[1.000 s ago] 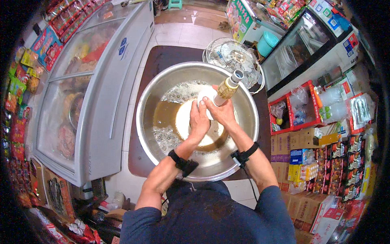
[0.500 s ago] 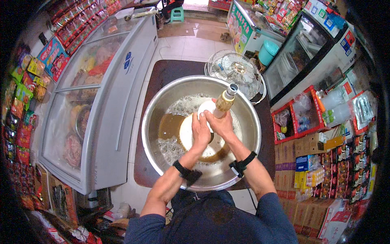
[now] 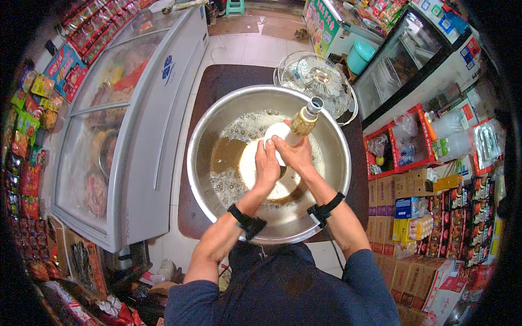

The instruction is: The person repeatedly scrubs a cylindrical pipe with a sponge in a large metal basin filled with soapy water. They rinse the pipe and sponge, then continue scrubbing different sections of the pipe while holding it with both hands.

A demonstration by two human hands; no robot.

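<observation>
A wide steel basin [image 3: 202, 122] holds brownish, sudsy water [image 3: 228, 155]. Inside it a white fan stand [image 3: 276, 130] leans to the upper right, with a yellowed collar and a metal tube at its top end. Its round pale base lies low in the suds, partly hidden by my hands. My right hand [image 3: 296, 155] is wrapped round the white column just below the collar. Close beside it, my left hand [image 3: 266, 165] presses against the white part with its fingers together. The thumbs nearly meet.
The basin rests on a dark brown table [image 3: 209, 92]. Behind it at the right lies a wire fan grille [image 3: 315, 76]. A glass-topped chest freezer [image 3: 147, 157] stands at the left. Red crates [image 3: 399, 144] and cartons [image 3: 408, 185] are stacked at the right, near an upright glass-door fridge [image 3: 405, 60].
The whole view has shifted a little, so the basin and table sit higher in the picture. Both hands keep their hold on the fan stand, with hardly any movement.
</observation>
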